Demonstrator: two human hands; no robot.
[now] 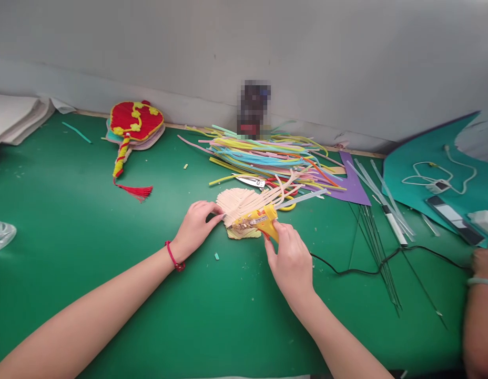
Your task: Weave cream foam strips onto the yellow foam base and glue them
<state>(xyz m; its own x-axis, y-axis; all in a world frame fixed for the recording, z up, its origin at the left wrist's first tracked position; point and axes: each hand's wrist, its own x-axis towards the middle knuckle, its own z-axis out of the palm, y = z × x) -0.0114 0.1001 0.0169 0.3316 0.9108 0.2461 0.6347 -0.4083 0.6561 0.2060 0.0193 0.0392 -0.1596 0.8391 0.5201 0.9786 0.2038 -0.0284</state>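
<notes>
My right hand [292,259] is closed round the grip of a yellow hot glue gun [256,221], whose nozzle points left onto a pale pink fan-shaped piece [236,202] made of strips lying on the green table [110,252]. A clear glue stick [303,199] juts from the gun's back. My left hand [196,226] rests on the table with its fingertips pressed on the pink piece's left edge. A red cord bracelet circles that wrist.
A heap of coloured strips [263,152] lies behind the piece, with scissors [250,181] in front of it. A finished red and yellow fan [135,126] with a tassel lies at the back left. Thin wires [376,237], a black cable [354,271] and another person's arm [480,295] are at right.
</notes>
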